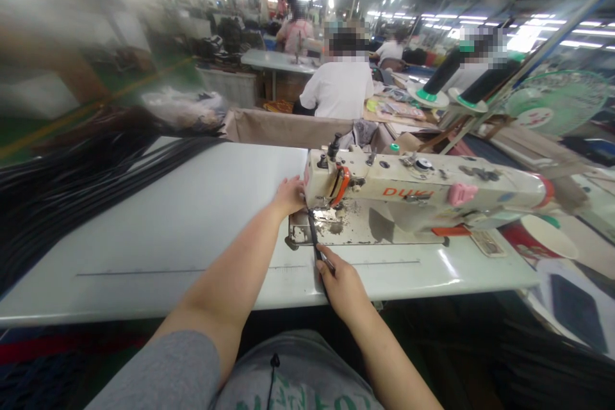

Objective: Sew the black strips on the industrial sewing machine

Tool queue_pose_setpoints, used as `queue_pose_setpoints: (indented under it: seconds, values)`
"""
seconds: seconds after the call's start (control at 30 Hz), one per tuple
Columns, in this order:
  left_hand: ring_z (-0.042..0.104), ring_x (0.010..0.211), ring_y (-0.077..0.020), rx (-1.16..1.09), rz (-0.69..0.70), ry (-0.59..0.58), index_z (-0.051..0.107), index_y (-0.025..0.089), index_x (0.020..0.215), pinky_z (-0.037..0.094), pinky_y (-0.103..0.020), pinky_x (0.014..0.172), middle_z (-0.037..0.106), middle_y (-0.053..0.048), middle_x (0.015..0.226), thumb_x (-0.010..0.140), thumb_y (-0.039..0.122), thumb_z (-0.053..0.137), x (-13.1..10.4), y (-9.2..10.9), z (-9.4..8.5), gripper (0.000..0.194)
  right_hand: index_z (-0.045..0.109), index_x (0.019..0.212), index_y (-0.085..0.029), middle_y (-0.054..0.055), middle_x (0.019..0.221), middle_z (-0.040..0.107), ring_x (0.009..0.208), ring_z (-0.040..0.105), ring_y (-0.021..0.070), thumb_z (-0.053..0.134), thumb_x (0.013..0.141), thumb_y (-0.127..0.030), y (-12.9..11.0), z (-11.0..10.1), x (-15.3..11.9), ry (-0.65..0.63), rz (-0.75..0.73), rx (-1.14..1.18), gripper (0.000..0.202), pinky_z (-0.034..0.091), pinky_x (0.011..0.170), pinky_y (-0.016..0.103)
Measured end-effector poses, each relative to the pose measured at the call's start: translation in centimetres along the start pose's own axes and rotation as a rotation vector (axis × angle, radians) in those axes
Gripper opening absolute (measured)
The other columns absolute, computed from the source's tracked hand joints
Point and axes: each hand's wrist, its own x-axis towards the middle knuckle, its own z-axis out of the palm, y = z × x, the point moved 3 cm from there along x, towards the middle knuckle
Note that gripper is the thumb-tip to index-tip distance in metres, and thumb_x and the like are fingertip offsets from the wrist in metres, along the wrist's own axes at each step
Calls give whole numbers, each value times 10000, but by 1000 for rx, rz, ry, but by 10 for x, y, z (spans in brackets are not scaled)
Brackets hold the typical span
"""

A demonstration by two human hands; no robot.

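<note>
We have a narrow pinch in the right hand point(343, 282), thumb and forefinger closed on a black strip point(314, 230), with a slim, metal-looking tool point(328, 261) tucked in the same fingers; taking the needle plate point(324, 214) as the middle of our clock, that hand sits between five and six; the left hand point(289, 195) is up at ten, close against the head of the sewing machine point(408, 182), its fingertips partly hidden, so we cannot tell whether it grips anything.

And the strip itself: it runs from just beside the plate, on the nine o'clock side, down towards six, crossing the near edge of the machine bed and on over the white table point(192, 224); we judge it light, soft and bendy, hardly fragile, more likely to twist or slide sideways than to break; we'd take hold close to the plate, flat between thumb and finger, with light tension and no hard tug.

Out at nine, well apart, we have a bundle of black strips point(91, 189) trailing over the table; between one and two, dark thread cones point(444, 70) stand beyond the machine.
</note>
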Motion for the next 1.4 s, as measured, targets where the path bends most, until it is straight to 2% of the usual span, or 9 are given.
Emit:
queue_pose_setpoints:
  seconds: [0.43,0.57,0.63,0.7,0.77,0.87,1.07,1.2,1.4]
  values:
    - [545,1345,-344,-102,-17,52,758,206,1150,197,-590,1253,714,-118,1292,814,162,713,0,0,-2,342,598,1471,-228,109,1307,730,1196,693,278,495,997,-282,-9,3,4,3,100,-93,487,500,1024,387]
    - [571,1304,-353,-162,-22,89,783,198,1054,207,-561,1249,742,-110,1209,743,105,727,-1,-1,-2,329,596,1470,-231,110,1249,749,1135,712,278,496,1001,-285,-8,6,6,3,122,-95,482,508,1010,401]
    - [615,1225,-325,-210,-23,105,792,203,973,296,-496,1212,757,-94,1147,740,104,717,-1,-2,-2,264,600,1457,-228,104,1226,747,1120,708,266,493,996,-274,-7,7,8,29,88,-68,475,505,1019,399]
    - [654,1112,-283,-268,-36,127,788,199,880,420,-404,1099,759,-80,1084,741,105,696,0,-5,-3,191,619,1421,-212,109,1223,723,1129,686,252,504,973,-252,-5,6,9,90,5,-32,464,500,1035,389]
    - [658,1032,-254,-327,-71,173,764,182,797,471,-347,984,745,-79,1037,726,102,680,1,-9,-4,136,643,1371,-192,115,1174,694,1082,675,241,528,949,-253,-4,4,8,168,-70,2,442,517,1013,386]
    - [638,976,-239,-425,-163,281,695,164,693,469,-331,914,704,-75,938,725,159,684,1,-16,-5,34,664,1320,-194,106,1108,642,971,662,228,563,929,-289,0,1,4,263,-119,37,415,560,926,389]
    - [629,821,-211,-767,-328,433,579,182,672,507,-323,797,596,-19,667,800,419,671,-17,-21,-3,285,715,1160,-170,151,1167,623,1025,638,248,601,940,-367,-1,-7,-4,385,-229,102,317,566,917,394]
    - [655,824,-191,-1016,-365,490,532,187,704,565,-336,821,645,-40,743,770,492,686,-44,-24,-9,348,723,1026,-185,128,1055,673,998,639,252,574,975,-448,-13,-8,-6,300,-300,139,306,541,913,382]
    - [659,781,-157,-1201,-386,546,576,169,748,601,-409,916,635,-14,762,637,512,840,-100,-28,-21,447,685,1007,-204,14,771,635,683,558,164,537,966,-570,-31,11,2,9,-180,344,397,465,650,281]
